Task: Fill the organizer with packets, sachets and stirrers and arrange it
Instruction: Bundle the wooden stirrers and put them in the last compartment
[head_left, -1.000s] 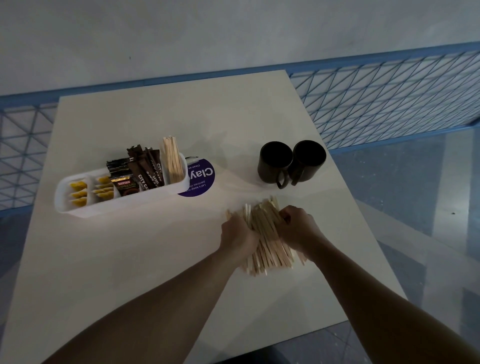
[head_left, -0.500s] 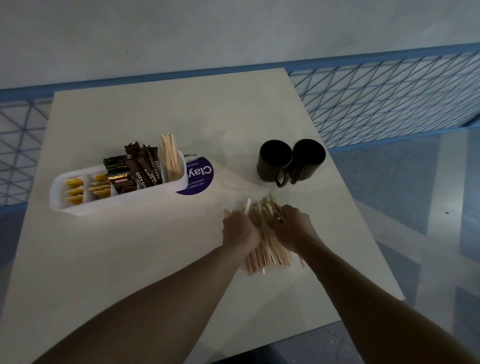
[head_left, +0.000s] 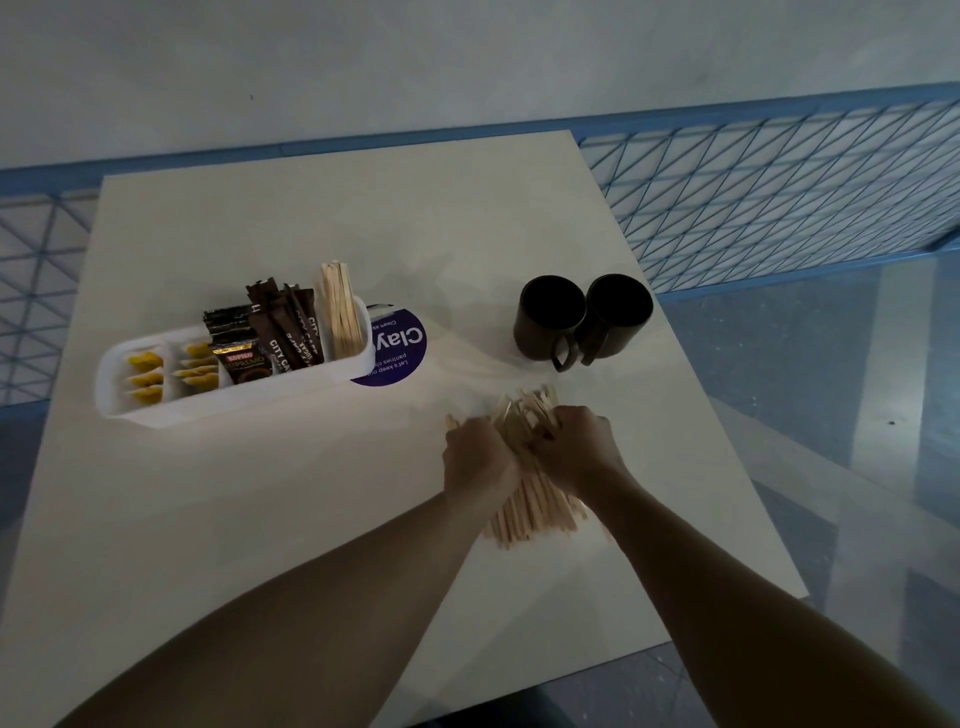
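A pile of wooden stirrers (head_left: 535, 506) lies on the white table right of centre. My left hand (head_left: 478, 457) and my right hand (head_left: 576, 449) curl round the pile from either side and squeeze it together. To the left stands the white organizer (head_left: 156, 410). Its left compartments hold yellow sachets (head_left: 145, 376), the middle holds dark coffee packets (head_left: 280, 338), and the right end holds upright stirrers (head_left: 343, 312).
Two black mugs (head_left: 582, 317) stand side by side beyond the pile. A round purple sticker (head_left: 397, 345) lies on the table next to the organizer. The table's right edge (head_left: 727, 441) is close to my right arm; a blue mesh railing (head_left: 779, 197) runs behind.
Both hands have closed in on the stirrer pile, bunching it narrower. The camera view shifted slightly.
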